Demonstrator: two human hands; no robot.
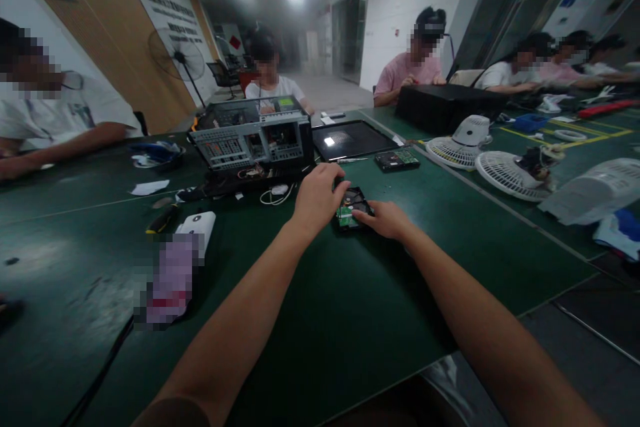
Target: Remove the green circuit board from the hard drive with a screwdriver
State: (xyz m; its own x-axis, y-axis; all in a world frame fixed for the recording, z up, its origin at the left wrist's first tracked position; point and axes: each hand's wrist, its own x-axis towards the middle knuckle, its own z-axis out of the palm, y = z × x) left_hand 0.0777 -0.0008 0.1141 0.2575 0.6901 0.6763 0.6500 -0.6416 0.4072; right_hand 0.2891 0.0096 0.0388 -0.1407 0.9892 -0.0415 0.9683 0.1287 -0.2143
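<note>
A hard drive (345, 217) with a green circuit board lies on the green table in front of me. My right hand (389, 219) grips its right edge, thumb over the board. Above its left side, my left hand (319, 199) is closed, fingers curled toward the thumb. A small dark thing shows between those fingertips, too small to name. Beyond the hands stands an opened computer case (250, 140) with its metal frame bare. A second hard drive (397, 159) lies farther back to the right, and a thin screwdriver (351, 160) rests near it.
A black panel (357, 137) lies behind the drives. White fan parts (515, 173) stand to the right. At left are a yellow-black screwdriver (164, 219), a white phone-like device (201, 225) and a purple item (173, 277). Several people sit around the table.
</note>
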